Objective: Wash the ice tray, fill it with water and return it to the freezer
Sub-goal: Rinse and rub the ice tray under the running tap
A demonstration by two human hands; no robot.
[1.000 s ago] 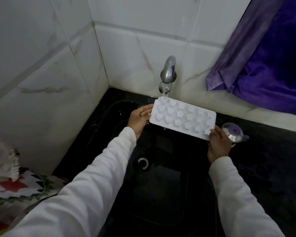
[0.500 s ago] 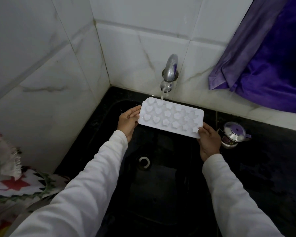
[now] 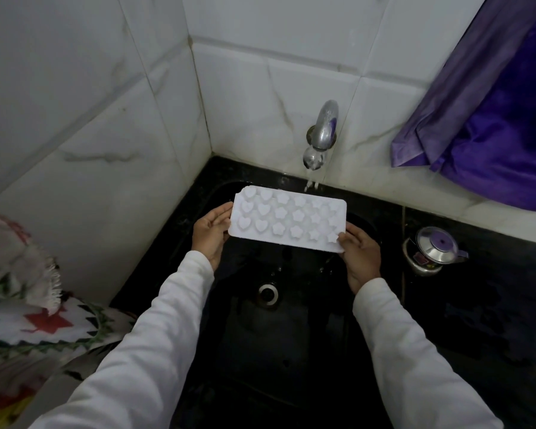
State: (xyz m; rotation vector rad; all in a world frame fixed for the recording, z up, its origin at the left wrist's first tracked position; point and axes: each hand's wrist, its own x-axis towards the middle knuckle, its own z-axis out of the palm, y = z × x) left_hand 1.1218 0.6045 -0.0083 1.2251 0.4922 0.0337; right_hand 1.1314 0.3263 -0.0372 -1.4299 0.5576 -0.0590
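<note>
1. From my remote seat I see white veined tiles meeting in a corner above a black sink (image 3: 291, 360). A steel tap (image 3: 322, 131) on the back wall is running water (image 3: 310, 181).
2. The left hand (image 3: 211, 233) has its fingers nearly straight and together, pressed against the left short edge of the ice tray (image 3: 288, 222).
3. The right hand (image 3: 361, 255) pinches the near right corner, thumb on top and the other fingers tucked underneath.
4. The white tray, its heart and star cells facing up, sits roughly flat over the basin above the drain (image 3: 268, 294). Its far edge meets the stream.
5. White sleeves (image 3: 155, 351) cover both arms.
6. A steel kettle (image 3: 435, 250) with a purple knob stands on the counter right of the sink. A purple cloth (image 3: 492, 119) hangs above it, and a patterned cloth (image 3: 37, 323) lies at far left.
</note>
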